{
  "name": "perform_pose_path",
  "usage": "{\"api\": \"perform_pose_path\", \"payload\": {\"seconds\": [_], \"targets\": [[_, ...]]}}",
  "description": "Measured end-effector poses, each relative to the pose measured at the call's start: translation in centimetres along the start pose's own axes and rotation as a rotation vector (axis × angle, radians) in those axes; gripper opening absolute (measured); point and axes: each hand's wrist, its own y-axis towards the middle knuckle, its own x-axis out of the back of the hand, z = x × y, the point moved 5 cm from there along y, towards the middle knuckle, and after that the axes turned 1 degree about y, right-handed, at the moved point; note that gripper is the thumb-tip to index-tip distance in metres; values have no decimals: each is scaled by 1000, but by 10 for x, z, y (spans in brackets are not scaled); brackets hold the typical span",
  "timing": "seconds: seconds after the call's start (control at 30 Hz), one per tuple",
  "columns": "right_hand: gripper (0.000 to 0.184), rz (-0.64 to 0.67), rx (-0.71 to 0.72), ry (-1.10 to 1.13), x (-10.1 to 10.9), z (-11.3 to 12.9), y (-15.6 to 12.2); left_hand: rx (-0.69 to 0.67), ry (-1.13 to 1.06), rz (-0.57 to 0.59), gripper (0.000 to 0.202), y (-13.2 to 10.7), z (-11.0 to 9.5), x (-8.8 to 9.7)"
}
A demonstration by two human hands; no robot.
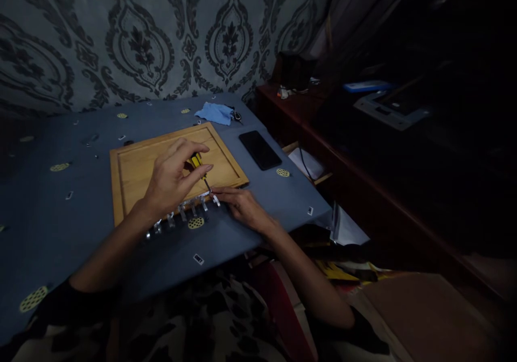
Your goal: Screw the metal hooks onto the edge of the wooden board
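Note:
A wooden board (137, 171) with a raised frame lies on the blue-covered table. Along its near edge runs a metal hook rail (183, 211) with several shiny hooks that point toward me. My left hand (172, 173) is above the board, its thumb and fingers curled round the yellow-and-black handle of a screwdriver (196, 160). The screwdriver stands tilted, its tip down at the right end of the rail. There, the fingertips of my right hand (242, 206) press together at the rail's end and the board's edge. Whatever lies under the tip is too small to make out.
A black phone (259, 150) lies right of the board. A light-blue cloth (216, 113) is at the back, with a small dark object beside it. Dark wooden furniture (343, 157) with an open drawer (309, 162) stands along the table's right side. A patterned wall closes off the back.

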Motion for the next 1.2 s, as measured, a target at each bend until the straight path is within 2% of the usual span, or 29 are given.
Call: {"api": "perform_pose_path", "payload": {"seconds": [0.2,0.33,0.6,0.9,1.2], "targets": [[65,2,2,-11,0,0,0,176,-186,-28,38,-4,8,-5],[69,2,1,3,-1,-1,0,238,-275,0,34,-5,9,-7],[69,10,-4,-12,1,1,0,116,-212,104,24,-4,3,-8],[68,-6,0,30,-2,-2,-1,103,-182,69,23,2,-7,7],[68,-4,-4,20,0,-1,-1,94,-190,109,22,-1,-5,-2]]}}
